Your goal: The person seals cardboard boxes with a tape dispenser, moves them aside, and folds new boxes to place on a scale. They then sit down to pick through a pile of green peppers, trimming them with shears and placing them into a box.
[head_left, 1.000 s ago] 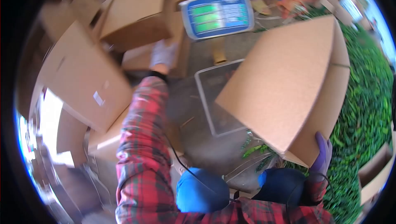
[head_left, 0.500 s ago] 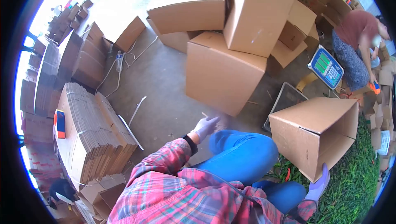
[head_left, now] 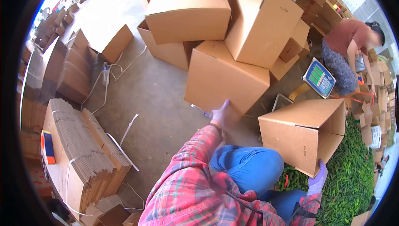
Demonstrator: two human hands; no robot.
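My left hand, in a pale purple glove, reaches forward with a finger stretched out against the lower front of a closed cardboard box. Part of that hand is smeared by motion. Just left of it, a small whitish-blue item peeks out at the box's lower edge. On my right side, an empty cardboard carton lies tilted with its mouth facing right. My right hand, gloved too, grips the carton's lower edge at the near corner.
Green chili peppers lie heaped at the right. A scale display stands behind the carton, and a person bends over beyond it. Bundled flat cardboard stands at the left, with a tape dispenser on it. More boxes are piled ahead.
My left hand has moved forward and right, from over the floor to the front of the closed box. My right hand still grips the carton. The camera view has shifted slightly.
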